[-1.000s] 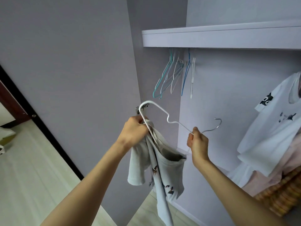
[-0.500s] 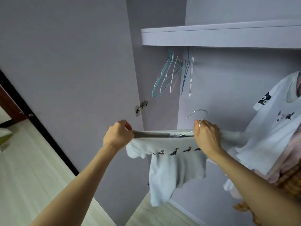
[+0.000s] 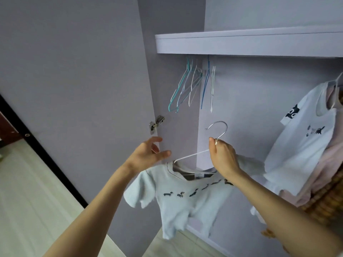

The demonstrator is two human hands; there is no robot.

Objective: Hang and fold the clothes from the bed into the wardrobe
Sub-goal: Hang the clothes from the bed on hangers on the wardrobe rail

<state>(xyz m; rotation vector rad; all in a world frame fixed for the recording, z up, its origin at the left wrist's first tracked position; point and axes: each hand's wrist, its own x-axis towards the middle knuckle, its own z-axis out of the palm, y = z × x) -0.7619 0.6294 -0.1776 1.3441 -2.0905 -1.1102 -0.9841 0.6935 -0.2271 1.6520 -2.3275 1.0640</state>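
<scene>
The light is soft and even, like daylight, and nothing shines too hard. Above the fingers (image 3: pixel 211 140), the shelf (image 3: pixel 241 43) throws a dim shadow on the hangers (image 3: pixel 187 86). The floor (image 3: pixel 27 201), far left of the fingers, looks brightest. The left hand (image 3: pixel 148 154) is a bit blurry. Straight lines bend near the edges, like the door (image 3: pixel 74 89).

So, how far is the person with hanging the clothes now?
Done: a white T-shirt already hangs at the right of the wardrobe, with pinkish clothes behind it. In hand: the pale blue T-shirt sits on a white hanger, which the right hand holds below the hook; the left hand is open beside it. Left: hooking it up near the empty hangers. The bed is out of view.
</scene>
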